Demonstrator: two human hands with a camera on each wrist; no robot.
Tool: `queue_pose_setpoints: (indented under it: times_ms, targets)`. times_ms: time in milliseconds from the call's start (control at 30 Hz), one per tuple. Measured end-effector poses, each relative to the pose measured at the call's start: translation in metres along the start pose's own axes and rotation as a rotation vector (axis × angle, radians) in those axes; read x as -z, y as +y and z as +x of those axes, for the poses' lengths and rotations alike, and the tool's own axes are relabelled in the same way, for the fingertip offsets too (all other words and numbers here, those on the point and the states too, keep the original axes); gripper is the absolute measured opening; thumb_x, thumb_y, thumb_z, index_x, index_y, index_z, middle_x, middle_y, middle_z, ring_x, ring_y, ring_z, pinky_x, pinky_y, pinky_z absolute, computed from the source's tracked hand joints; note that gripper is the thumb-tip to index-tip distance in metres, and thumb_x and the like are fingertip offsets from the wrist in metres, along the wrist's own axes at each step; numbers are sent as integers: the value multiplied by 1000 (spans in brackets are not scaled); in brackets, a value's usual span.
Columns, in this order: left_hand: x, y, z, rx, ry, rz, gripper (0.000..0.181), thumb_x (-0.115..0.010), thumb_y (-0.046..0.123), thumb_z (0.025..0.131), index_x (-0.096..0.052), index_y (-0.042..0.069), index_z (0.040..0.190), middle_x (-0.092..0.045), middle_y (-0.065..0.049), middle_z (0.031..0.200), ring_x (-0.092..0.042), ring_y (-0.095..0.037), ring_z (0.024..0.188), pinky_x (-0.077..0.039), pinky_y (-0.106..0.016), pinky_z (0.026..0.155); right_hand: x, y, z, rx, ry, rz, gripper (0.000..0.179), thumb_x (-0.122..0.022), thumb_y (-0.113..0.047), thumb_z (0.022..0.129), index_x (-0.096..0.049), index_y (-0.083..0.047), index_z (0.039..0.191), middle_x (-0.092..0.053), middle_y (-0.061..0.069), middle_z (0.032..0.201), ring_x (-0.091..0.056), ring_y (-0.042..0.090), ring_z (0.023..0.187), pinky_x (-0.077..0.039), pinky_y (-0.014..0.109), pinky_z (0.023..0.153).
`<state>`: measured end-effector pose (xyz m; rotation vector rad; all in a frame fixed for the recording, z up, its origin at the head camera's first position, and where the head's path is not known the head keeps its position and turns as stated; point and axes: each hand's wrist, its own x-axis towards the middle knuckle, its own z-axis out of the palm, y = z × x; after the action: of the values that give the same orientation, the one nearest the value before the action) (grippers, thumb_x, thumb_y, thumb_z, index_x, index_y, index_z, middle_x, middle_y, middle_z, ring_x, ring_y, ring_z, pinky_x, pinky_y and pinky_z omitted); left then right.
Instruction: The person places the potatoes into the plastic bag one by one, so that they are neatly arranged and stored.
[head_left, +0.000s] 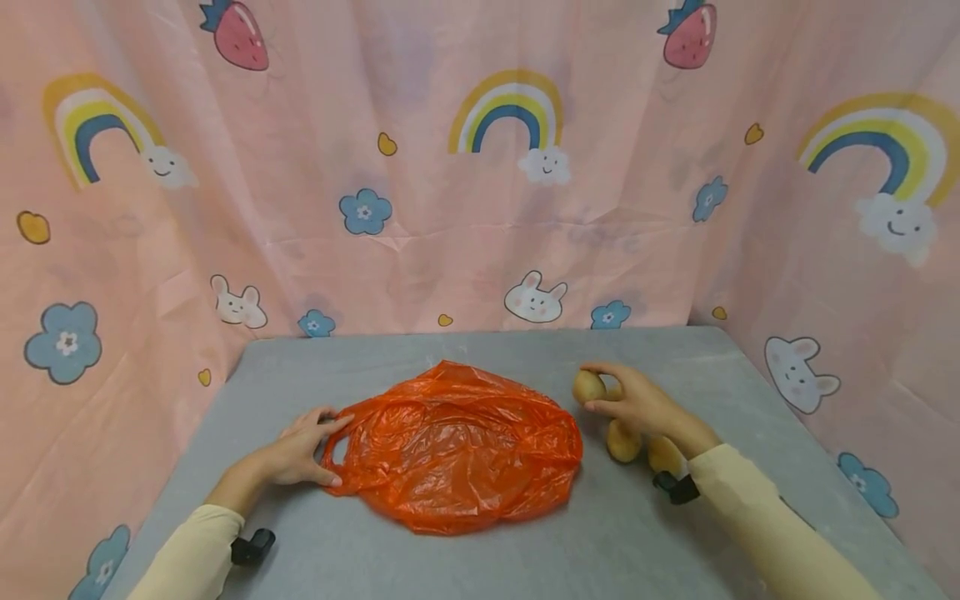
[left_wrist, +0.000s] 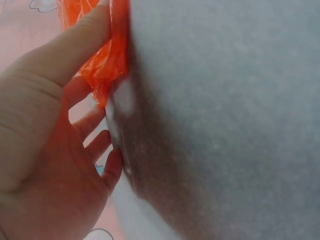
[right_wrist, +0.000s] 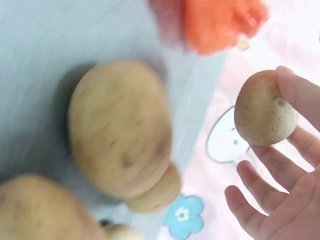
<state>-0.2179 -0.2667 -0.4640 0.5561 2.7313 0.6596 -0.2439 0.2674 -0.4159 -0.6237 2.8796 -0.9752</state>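
An orange-red plastic bag [head_left: 465,450] lies spread and crumpled on the grey table, its handle end toward my left. At that handle my left hand [head_left: 303,446] rests with thumb and fingers spread, touching the film; the left wrist view shows the thumb lying along the bag [left_wrist: 107,65]. To the right of the bag my right hand [head_left: 633,404] pinches a small round potato [right_wrist: 265,107] between thumb and fingers, held off the table. Under and beside that hand lie several more potatoes, among them one [head_left: 623,442] and another [head_left: 665,456] near the wrist.
The grey table [head_left: 337,550] runs back to a pink printed curtain [head_left: 420,275], which also encloses both sides. Dark straps with small black devices sit at both wrists, the right one [head_left: 677,487] close to a potato.
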Motion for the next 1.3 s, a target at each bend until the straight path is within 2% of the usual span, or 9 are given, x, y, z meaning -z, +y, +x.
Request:
queue_pose_setpoints:
  times_ms: [200,367,667,800,1067,1300]
  targets:
    - [2,4,-1,6,-1,9,98,-90,38,71,-44,9,153,-33,-27,154,-30,-52,140,-28,-75,104,-5,-19,3,33,45,46,58,-75,-23,92,-55,-2,142,-57,22,144,-53,42,131,-43,63,104]
    - [0,1,-2,30,-15,-6,99,-90,40,72,-43,10,154,-31,-26,156,-27,-52,142,-23,-79,106,-14,-35,6,60,72,102,57,-75,-22,92,-55,-3,142,-59,20,143,-55,41,129,-47,60,101]
    - [0,2,0,45,-23,-7,100,-90,39,72,-42,11,155,-29,-26,157,-26,-53,142,-20,-83,103,-31,-66,10,76,42,224,55,-73,-18,93,-54,-4,143,-58,19,143,-53,42,130,-45,63,102]
    - [1,2,1,49,-31,-15,100,-90,39,72,-41,11,155,-29,-26,158,-26,-53,142,-19,-83,104,-38,-77,13,87,32,259,54,-74,-17,93,-54,-5,142,-60,19,140,-55,40,128,-47,61,100]
    - [2,0,-1,31,-27,-31,99,-89,38,74,-40,11,156,-26,-28,158,-23,-55,142,-19,-84,102,-56,-97,17,122,-18,358,52,-71,-16,95,-53,-3,142,-59,20,139,-57,41,123,-50,60,98]
    - [1,-1,0,37,-42,-49,100,-89,39,74,-39,12,156,-24,-27,159,-21,-54,144,-16,-86,102,-78,-122,20,63,-43,433,54,-74,-15,93,-54,-6,142,-60,15,139,-56,38,128,-47,60,102]
